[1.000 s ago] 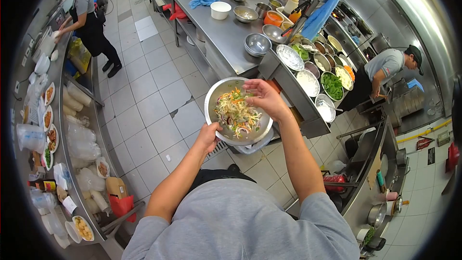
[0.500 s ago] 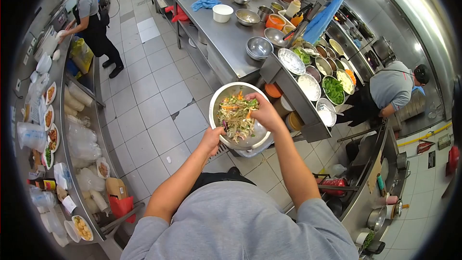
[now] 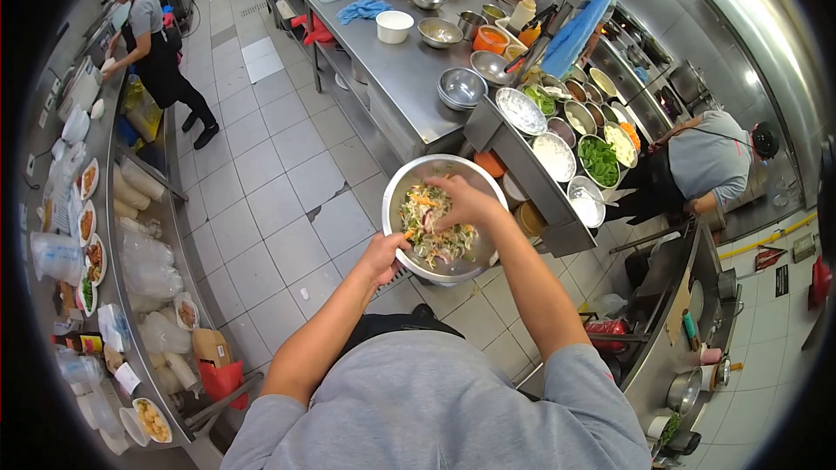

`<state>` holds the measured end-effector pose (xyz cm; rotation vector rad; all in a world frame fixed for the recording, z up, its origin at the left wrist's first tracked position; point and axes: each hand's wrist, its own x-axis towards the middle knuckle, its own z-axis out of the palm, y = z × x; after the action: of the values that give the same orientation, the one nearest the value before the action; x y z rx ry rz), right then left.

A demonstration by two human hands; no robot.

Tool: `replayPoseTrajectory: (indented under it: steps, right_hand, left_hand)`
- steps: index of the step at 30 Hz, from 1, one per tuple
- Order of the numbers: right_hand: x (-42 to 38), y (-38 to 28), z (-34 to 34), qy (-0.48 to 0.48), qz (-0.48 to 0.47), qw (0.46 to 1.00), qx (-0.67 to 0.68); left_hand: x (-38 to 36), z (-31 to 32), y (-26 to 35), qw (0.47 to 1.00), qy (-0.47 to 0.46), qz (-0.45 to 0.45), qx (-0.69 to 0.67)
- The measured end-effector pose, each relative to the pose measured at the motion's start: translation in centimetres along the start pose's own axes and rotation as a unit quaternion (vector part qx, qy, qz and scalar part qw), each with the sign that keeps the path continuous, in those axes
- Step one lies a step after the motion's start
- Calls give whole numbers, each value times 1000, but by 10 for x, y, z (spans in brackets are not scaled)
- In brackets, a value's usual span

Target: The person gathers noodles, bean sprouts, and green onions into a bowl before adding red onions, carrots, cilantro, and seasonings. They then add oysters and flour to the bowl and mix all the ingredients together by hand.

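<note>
A large metal mixing bowl (image 3: 391, 196) is held out in front of my body, over the tiled floor. My left hand (image 3: 381, 258) is closed on its left rim, thumb over the edge. Inside lies a shredded vegetable salad (image 3: 428, 242) with orange, green, pale and purple strips. My right hand (image 3: 466, 202) reaches into the bowl from the right, its fingers spread apart and touching the salad. Some fingertips are hidden among the shreds.
Ahead is a steel table (image 3: 383, 43) with metal bowls and a white tub (image 3: 394, 26). An ingredient station with spinach leaves (image 3: 599, 162) stands at right. Plated food lines the left shelf (image 3: 109, 209). One co-worker (image 3: 148, 43) stands left, another (image 3: 710, 157) bends at right.
My right hand has shifted from gathering salad at the bowl's right side to spread fingers over its middle. The salad has been tossed and lies looser, lower in the bowl.
</note>
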<state>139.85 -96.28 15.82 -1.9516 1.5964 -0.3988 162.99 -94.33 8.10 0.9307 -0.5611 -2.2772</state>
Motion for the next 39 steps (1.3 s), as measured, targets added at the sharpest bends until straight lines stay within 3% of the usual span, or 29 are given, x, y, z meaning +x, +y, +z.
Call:
replayPoseTrajectory:
  steps: [3, 6, 8, 10, 11, 12, 18, 20, 22, 24, 26, 28, 30, 31, 33, 34, 36, 39]
  right_hand:
    - [5, -18, 23, -44, 45, 998, -17]
    - [7, -11, 26, -75, -10, 997, -25]
    - [-3, -11, 18, -63, 2, 998, -13]
    - [-21, -11, 19, 51, -112, 991, -54]
    - [-25, -10, 20, 16, -189, 980, -56]
    - [-30, -14, 22, 16, -191, 980, -56]
    - [-24, -27, 26, 101, -28, 990, -96]
    - [-16, -25, 24, 136, 5, 988, -68]
    - [-11, -26, 21, 232, -1, 972, 48]
    - [-17, -33, 20, 218, -5, 973, 81]
    - [-24, -43, 17, 135, -104, 980, 101]
    - [-24, -43, 17, 113, -83, 978, 154]
    - [-22, -33, 26, 217, 42, 975, 24]
    - [-21, -34, 32, 219, 41, 975, 23]
    - [-17, -38, 47, 160, 159, 969, -101]
    - [-15, -34, 51, 159, 159, 969, -101]
    - [-10, -29, 57, 137, 89, 986, 36]
    - [-11, -26, 46, 160, 105, 982, 11]
  left_hand:
    - [4, -8, 1, 999, -24, -44, 8]
    - [-1, -9, 0, 1000, -2, -28, 9]
    - [-4, -8, 6, 1000, 16, -16, -17]
    - [-5, -8, 7, 998, 35, -4, -48]
    - [-3, -10, 9, 997, 41, 18, -61]
    - [-1, -12, 11, 995, 47, 39, -73]
    - [-4, 0, -1, 998, 30, 52, -24]
    - [-1, -2, -4, 999, 19, 40, -22]
    - [1, -3, -2, 999, 26, 32, 13]
    - [5, -3, 0, 998, 34, 44, 23]
    - [6, -4, -1, 997, 41, 55, 35]
    - [3, 3, 1, 997, 55, 54, 7]
    - [-1, 9, -3, 996, 58, 62, -9]
    - [-2, 11, -4, 995, 61, 69, -25]
    - [-1, 7, -7, 997, 45, 64, -4]
    - [-1, 4, -8, 998, 32, 56, 17]
    - [-3, -1, -9, 998, 28, 52, 28]
    - [-10, -4, -5, 998, 35, 43, 40]
